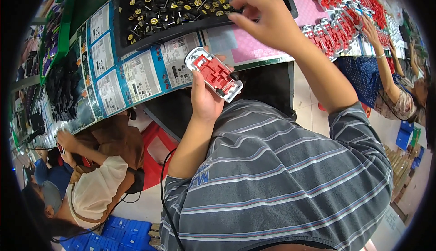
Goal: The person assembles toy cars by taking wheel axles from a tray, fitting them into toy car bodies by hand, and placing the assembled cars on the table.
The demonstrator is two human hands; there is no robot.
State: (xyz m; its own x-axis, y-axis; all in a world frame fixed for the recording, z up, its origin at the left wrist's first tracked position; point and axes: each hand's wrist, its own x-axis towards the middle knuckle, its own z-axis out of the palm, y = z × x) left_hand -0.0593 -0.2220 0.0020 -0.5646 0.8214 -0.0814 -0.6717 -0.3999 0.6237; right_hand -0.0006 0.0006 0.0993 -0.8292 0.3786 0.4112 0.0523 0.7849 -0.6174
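Observation:
A toy car (212,73) with a white body and a red underside lies upside down in my left hand (205,100). The thumb grips one long side, the fingers the other. Black wheels sit at the car's near end; none show at its far end. Over the front right edge of a black tray (159,37) hangs my right hand (268,22), thumb and index fingertips apart with nothing visible between them. Inside the tray lie many small wheels on thin axles (211,2), black with yellow hubs.
Rows of upturned red and white toy cars (334,35) stand on the right of the table. A pile of black parts (66,87) and a green tray (61,28) are at the left. Co-workers sit on both sides, one beside a red stool (156,153).

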